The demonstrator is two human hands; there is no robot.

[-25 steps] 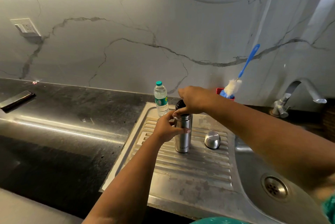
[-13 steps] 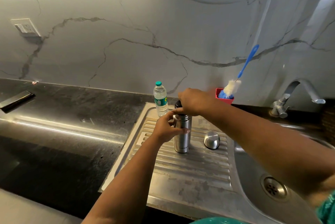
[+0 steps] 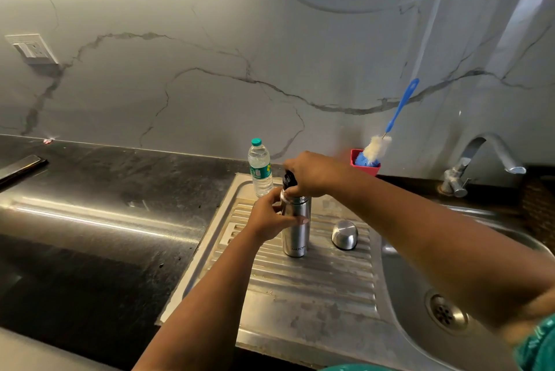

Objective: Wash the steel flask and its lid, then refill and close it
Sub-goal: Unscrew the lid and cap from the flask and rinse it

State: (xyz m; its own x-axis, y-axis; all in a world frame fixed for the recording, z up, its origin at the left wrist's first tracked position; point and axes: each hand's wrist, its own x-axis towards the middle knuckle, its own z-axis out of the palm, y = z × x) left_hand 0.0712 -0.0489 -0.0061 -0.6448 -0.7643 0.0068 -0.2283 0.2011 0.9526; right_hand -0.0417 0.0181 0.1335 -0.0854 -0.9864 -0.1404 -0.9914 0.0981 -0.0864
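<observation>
Black stopper barely turned atop cylindrical steel flask.

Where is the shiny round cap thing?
In the head view, the steel cap lies on the ribbed draining board, just right of the upright steel flask and left of the sink basin.

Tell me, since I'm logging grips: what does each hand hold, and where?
Left hand grips the steel flask around its upper body; right hand grips the black stopper at its mouth.
</observation>
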